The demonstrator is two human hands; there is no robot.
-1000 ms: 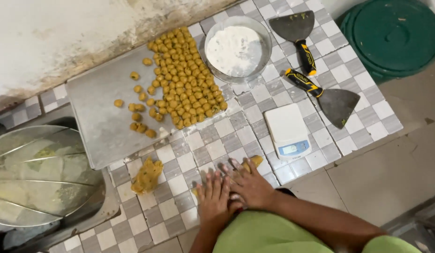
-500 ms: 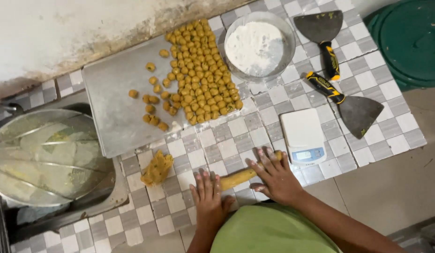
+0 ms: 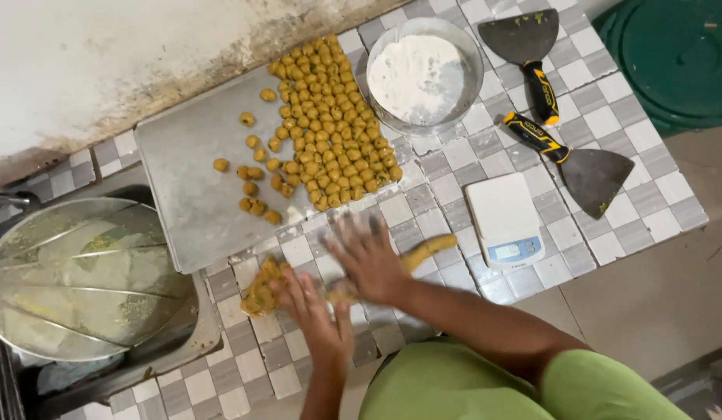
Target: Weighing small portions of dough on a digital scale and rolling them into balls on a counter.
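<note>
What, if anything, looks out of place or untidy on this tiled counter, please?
On the metal tray, most dough balls sit packed together, but some lie scattered loosely to their left. White flour dusts the tiles beside its bowl. Nothing looks damaged.

I count two scrapers, one flour bowl, one scale, one metal tray, one dough rope, dough balls too many to count.

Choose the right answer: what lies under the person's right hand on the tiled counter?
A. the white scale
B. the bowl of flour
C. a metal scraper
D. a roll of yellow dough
D: the right hand presses flat on a long roll of yellow dough, whose end sticks out toward the white scale.
</note>
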